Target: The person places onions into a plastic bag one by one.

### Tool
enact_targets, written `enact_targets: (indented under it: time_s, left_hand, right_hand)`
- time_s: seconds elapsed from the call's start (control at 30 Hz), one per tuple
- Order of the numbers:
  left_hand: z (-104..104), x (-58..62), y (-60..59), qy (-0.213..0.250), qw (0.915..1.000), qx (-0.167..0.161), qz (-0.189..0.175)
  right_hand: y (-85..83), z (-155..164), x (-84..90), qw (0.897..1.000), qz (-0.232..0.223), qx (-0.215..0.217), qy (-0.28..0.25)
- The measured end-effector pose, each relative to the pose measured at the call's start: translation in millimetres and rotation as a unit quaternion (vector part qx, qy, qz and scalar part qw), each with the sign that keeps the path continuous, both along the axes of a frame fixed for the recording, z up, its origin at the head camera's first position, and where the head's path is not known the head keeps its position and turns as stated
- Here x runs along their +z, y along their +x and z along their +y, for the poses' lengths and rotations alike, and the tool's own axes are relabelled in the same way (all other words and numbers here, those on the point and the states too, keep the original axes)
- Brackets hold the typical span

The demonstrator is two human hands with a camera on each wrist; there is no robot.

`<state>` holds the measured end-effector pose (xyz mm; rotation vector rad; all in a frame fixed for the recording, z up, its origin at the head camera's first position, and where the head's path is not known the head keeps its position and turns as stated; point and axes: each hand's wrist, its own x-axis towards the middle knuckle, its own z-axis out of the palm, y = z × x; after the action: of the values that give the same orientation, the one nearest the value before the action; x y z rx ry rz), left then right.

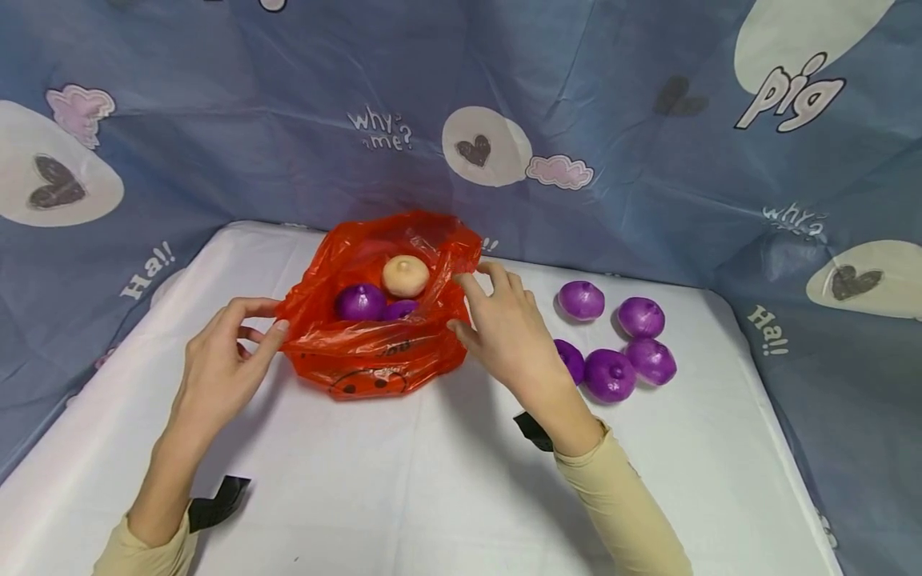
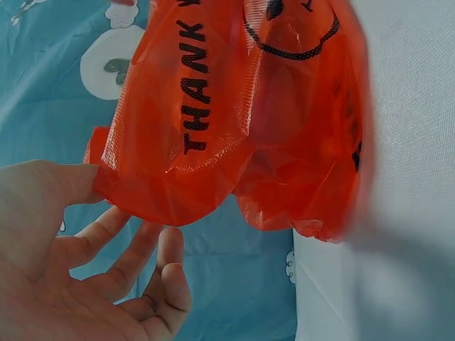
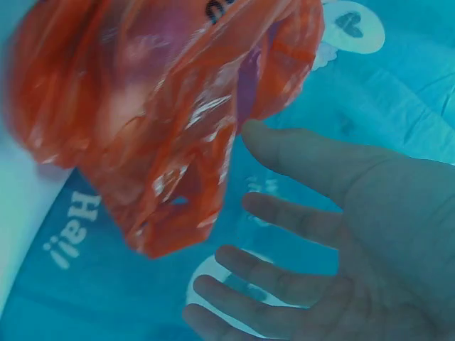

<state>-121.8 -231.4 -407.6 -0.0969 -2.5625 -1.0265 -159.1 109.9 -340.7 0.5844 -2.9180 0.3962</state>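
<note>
At the bag's left rim, the left hand (image 1: 219, 364) touches the red plastic bag (image 1: 378, 320) with its thumb tip, the other fingers loosely spread and gripping nothing. Opposite, the right hand (image 1: 507, 332) lies against the right rim, fingers relaxed and apart, thumb against the plastic; the wrist view shows nothing pinched. Between them the bag sits slumped and open-mouthed on the white table (image 1: 403, 480), with a pale onion (image 1: 406, 276) and purple onions (image 1: 360, 302) inside. Five loose purple onions (image 1: 612, 340) lie just right of the right hand. My judgement: filling is part-way, the mouth being held wide; next, the right hand would need to reach for a loose onion
</note>
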Motion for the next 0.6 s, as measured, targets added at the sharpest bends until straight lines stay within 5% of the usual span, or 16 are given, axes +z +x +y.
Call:
enact_targets:
  time_s: [0.6]
  left_hand:
    - [0.4, -0.1, -0.2, 0.0, 1.0, -0.001, 0.001]
  right_hand:
    - [-18.7, 48.6, -18.4, 0.998, -0.03, -0.055, -0.005]
